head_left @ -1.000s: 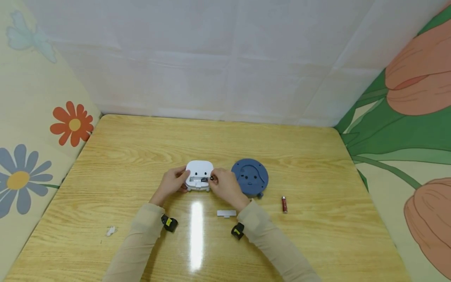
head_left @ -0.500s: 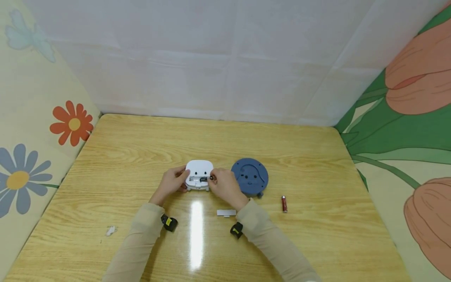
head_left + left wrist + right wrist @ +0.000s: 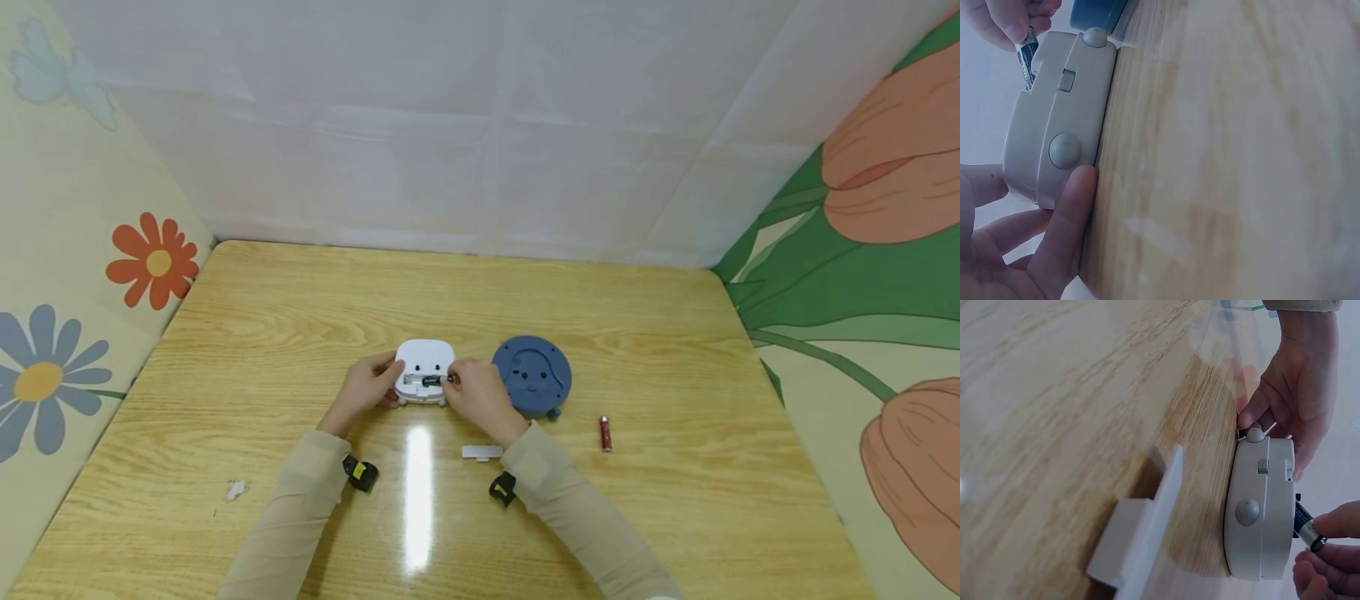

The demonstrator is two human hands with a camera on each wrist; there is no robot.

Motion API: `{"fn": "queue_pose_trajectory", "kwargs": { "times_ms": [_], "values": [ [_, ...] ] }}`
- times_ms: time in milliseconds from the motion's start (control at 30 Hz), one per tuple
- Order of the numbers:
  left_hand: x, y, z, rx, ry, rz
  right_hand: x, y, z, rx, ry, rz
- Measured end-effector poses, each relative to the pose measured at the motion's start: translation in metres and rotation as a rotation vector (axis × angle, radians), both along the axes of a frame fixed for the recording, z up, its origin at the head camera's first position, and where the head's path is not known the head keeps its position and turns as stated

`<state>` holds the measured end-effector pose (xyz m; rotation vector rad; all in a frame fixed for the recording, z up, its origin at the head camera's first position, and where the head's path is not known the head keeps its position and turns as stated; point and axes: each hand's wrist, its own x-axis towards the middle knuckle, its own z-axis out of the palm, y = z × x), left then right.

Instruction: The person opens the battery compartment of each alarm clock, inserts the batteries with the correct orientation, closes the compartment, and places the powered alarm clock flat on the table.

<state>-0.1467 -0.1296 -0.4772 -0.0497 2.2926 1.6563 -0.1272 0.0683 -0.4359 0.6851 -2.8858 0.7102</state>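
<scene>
A white rounded device (image 3: 425, 353) lies face down on the table, its battery slot uncovered. Two small round feet show along its near side in both wrist views. My left hand (image 3: 365, 388) grips its left edge, thumb on top and fingers lower on the side. Between thumb and fingertips, my right hand (image 3: 480, 398) pinches a dark battery (image 3: 1305, 526) by its silver end. The battery stands tilted, its other end inside the slot. A white battery cover (image 3: 482, 452) lies on the table below my right wrist.
A blue round device (image 3: 534, 379) lies just right of my right hand. Farther right is a red battery (image 3: 605, 434). A small white scrap (image 3: 236, 490) lies at the left on the wooden table (image 3: 660, 333). A white cloth (image 3: 465, 125) hangs behind.
The battery has slid slightly left into the slot in my right fingers. Both hands otherwise stay almost where they were; my left hand keeps hold of the white device.
</scene>
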Motion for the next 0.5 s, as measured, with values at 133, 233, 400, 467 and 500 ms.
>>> {"fn": "queue_pose_trajectory", "kwargs": {
  "times_ms": [133, 233, 400, 467, 500],
  "values": [
    [0.0001, -0.0002, 0.0, -0.002, 0.003, -0.001, -0.0008, -0.0018, -0.0004, 0.001, 0.009, 0.006],
    [0.0, -0.0001, -0.0002, 0.0, 0.007, 0.0, -0.0007, -0.0031, -0.0004, 0.011, 0.011, 0.008],
    [-0.0003, 0.0, -0.0011, -0.002, 0.009, 0.0, -0.0016, -0.0052, -0.0005, 0.03, 0.006, 0.007],
    [-0.0002, 0.0, -0.0014, -0.002, 0.008, 0.0, -0.0023, -0.006, -0.0009, 0.039, 0.002, 0.006],
    [-0.0002, 0.0, -0.0014, -0.001, 0.008, 0.0, -0.0024, -0.0063, -0.0007, 0.04, 0.001, 0.006]
  ]
}}
